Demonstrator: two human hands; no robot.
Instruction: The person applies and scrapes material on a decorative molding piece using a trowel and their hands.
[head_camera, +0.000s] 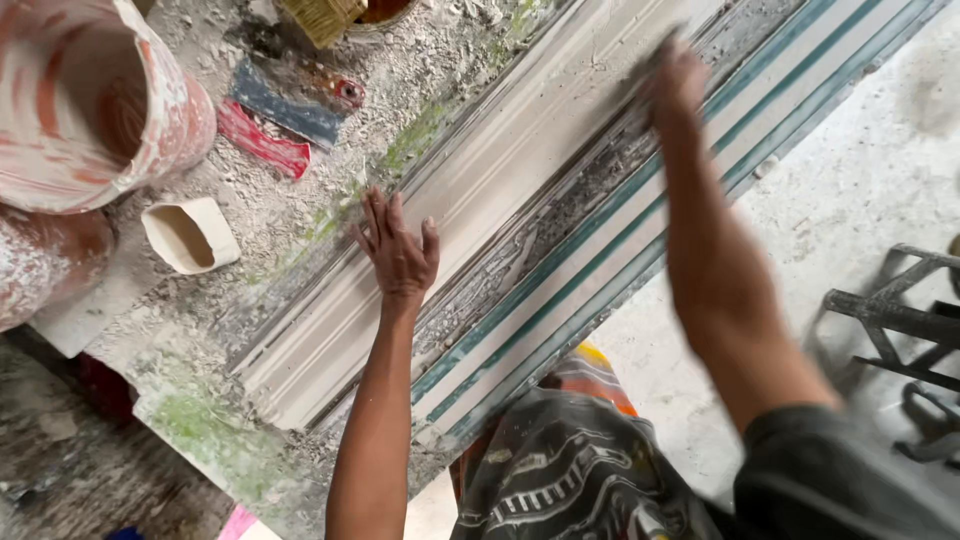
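White plaster moulding (480, 210) is laid lengthwise on the dusty desk (230, 250); it is steadied near its middle by the left hand (398, 252), fingers spread flat, while farther up it the blurred right hand (672, 85) is pressed, grip untellable

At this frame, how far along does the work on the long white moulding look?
Done: the plaster moulding already lies cast and shaped along the workbench. In hand: the left hand rests flat on it, while the right hand, blurred, presses further along. Left: rough grey residue remains along its edge beside the green-striped rails.
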